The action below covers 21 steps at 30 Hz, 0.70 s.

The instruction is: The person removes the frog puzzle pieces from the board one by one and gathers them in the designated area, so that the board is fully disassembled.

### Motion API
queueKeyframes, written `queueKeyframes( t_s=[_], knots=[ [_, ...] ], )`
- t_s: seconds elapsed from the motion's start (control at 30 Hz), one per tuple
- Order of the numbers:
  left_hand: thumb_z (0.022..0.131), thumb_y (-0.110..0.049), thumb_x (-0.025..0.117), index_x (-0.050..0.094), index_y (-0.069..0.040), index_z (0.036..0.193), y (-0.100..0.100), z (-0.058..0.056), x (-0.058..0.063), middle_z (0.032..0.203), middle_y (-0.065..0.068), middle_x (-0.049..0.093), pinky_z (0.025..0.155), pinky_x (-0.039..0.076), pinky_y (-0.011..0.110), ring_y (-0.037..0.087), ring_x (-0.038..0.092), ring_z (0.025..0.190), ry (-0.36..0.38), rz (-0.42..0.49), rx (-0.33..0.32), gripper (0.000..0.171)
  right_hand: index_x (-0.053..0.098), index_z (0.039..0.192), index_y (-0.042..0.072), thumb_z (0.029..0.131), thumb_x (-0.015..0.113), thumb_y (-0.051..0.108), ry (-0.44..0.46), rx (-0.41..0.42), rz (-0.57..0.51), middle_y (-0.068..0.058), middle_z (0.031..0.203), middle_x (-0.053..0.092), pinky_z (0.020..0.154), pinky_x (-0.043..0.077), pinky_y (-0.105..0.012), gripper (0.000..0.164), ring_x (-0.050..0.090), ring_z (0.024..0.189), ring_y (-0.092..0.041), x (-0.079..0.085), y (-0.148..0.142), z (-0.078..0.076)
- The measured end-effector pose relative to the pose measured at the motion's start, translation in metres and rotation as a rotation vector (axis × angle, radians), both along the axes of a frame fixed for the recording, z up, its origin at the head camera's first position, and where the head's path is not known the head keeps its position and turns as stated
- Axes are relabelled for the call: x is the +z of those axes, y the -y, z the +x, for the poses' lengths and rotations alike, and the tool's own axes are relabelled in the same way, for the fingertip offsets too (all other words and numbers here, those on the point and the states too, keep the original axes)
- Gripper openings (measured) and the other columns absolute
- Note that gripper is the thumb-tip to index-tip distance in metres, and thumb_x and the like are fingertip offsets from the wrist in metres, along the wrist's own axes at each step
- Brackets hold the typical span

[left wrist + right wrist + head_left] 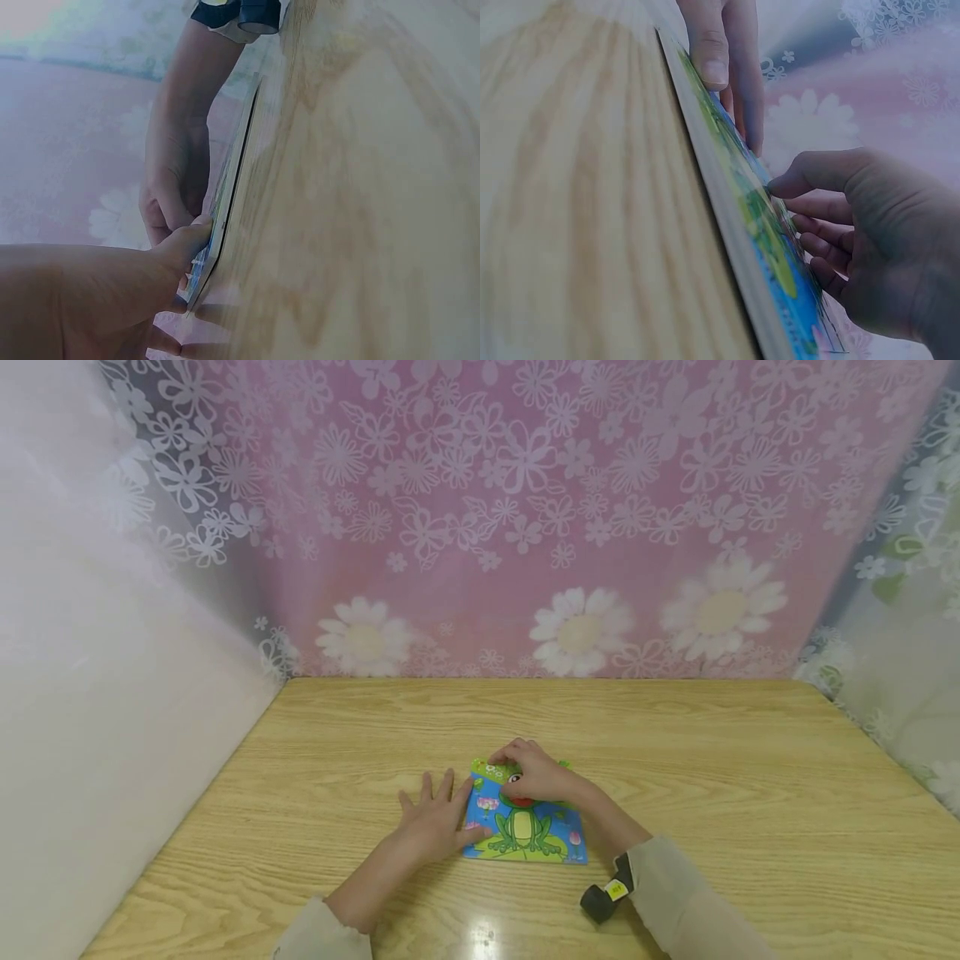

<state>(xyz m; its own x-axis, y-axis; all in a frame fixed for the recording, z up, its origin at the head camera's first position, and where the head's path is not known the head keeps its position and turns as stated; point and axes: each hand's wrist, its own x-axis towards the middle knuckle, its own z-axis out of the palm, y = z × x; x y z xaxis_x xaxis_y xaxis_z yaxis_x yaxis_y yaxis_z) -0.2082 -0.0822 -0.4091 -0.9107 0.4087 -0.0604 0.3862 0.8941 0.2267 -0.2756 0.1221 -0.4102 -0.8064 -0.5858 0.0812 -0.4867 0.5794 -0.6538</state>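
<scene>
A thin flat board (pixel 525 835) with a frog picture on a blue ground lies on the wooden table. At its left edge rests my left hand (pixel 435 827), fingers spread and fairly straight. The left thumb (pixel 191 238) lies over the board's edge, touching the printed face. My right hand (pixel 540 774) is over the frog's head, its fingers bent and their tips at the picture. The thumb and index finger stand on either side of one frog eye (pixel 514 779). Whether they pinch a separate piece there is hidden. The right wrist view shows the right hand (pixel 885 240) with its fingertips against the board.
The wooden table (pixel 337 727) extends around the board. Behind it hangs a pink flowered curtain (pixel 465 527), and a white wall or sheet (pixel 112 652) stands on the left. A black wrist device (pixel 600 902) sits by the right sleeve.
</scene>
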Motion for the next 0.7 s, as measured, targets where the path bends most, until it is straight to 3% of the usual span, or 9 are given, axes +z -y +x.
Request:
queueKeyframes(
  t_s=[0.53, 0.7],
  knots=[
    [0.084, -0.061, 0.05, 0.031, -0.008, 0.144, 0.0001, 0.0012, 0.0018, 0.144, 0.025, 0.024, 0.086, 0.015, 0.075, 0.054, 0.013, 0.127, -0.002, 0.012, -0.007, 0.082, 0.058, 0.119, 0.005, 0.079, 0.068, 0.009, 0.03, -0.013, -0.017, -0.005, 0.107, 0.048, 0.078, 0.042, -0.039, 0.042, 0.041, 0.099, -0.024, 0.0004, -0.0016, 0.0005],
    [0.084, -0.062, 0.048, 0.031, -0.008, 0.144, 0.0007, 0.0004, -0.0003, 0.144, 0.025, 0.024, 0.086, 0.015, 0.075, 0.053, 0.014, 0.127, -0.008, 0.01, -0.006, 0.083, 0.056, 0.121, 0.002, 0.083, 0.062, 0.002, 0.078, 0.016, -0.069, -0.007, 0.11, 0.047, 0.08, 0.042, -0.039, 0.038, 0.04, 0.1, -0.025, -0.0006, -0.0042, -0.0009]
  ],
)
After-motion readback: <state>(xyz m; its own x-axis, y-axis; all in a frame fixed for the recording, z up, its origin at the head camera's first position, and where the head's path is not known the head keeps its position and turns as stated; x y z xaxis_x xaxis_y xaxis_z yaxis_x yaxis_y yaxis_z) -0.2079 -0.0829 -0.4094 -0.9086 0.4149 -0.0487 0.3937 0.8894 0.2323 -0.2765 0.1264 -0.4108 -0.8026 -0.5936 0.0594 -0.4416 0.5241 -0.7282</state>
